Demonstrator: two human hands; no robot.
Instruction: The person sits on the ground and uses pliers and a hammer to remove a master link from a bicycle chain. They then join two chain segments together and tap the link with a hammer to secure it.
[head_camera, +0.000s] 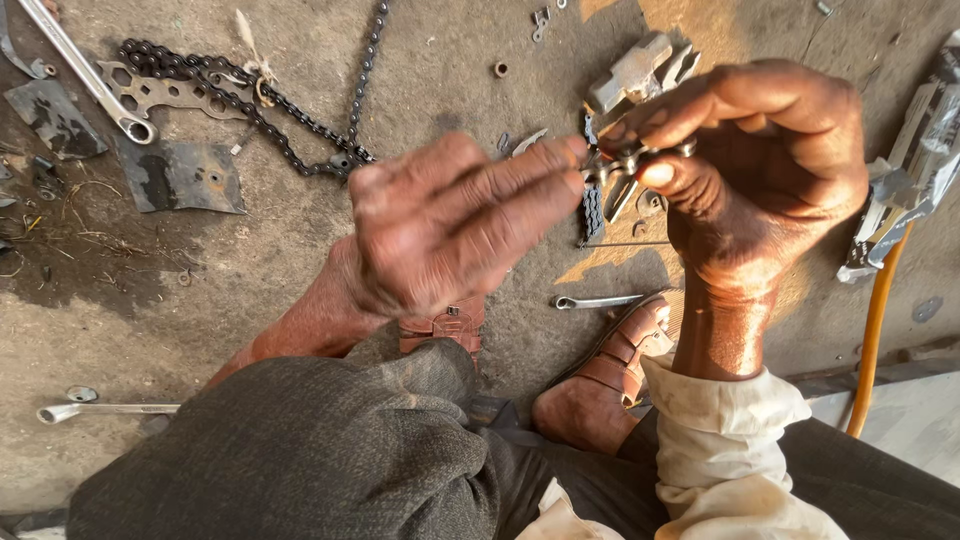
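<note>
Near the upper middle of the frame both hands meet on a short piece of chain (600, 195). The right hand (770, 165) has its thumb and forefinger pinched shut on a link, with the rest of that piece hanging down below the fingers. The left hand (455, 225) is blurred; its fingers are stretched almost flat with the tips closed against the same link from the left side, though how firm that hold is cannot be told.

To do this step well, I judge the right pinch should keep the link level and steady while the left fingertips work only on the joint, with small pushes so the loose end does not swing and twist the plates. A small part slipping from greasy fingers would be hard to find on the gritty floor (300, 250).

Behind the hands a grey metal block (640, 70) lies on the floor. A long chain (300, 130) lies looped at upper left, beside a spanner (85, 70) and a dark plate (180, 175). Another spanner (600, 301) lies just below the hands, a third (100, 410) at lower left. An orange hose (875, 340) runs down the right edge. Sandalled feet (610, 370) show below.
</note>
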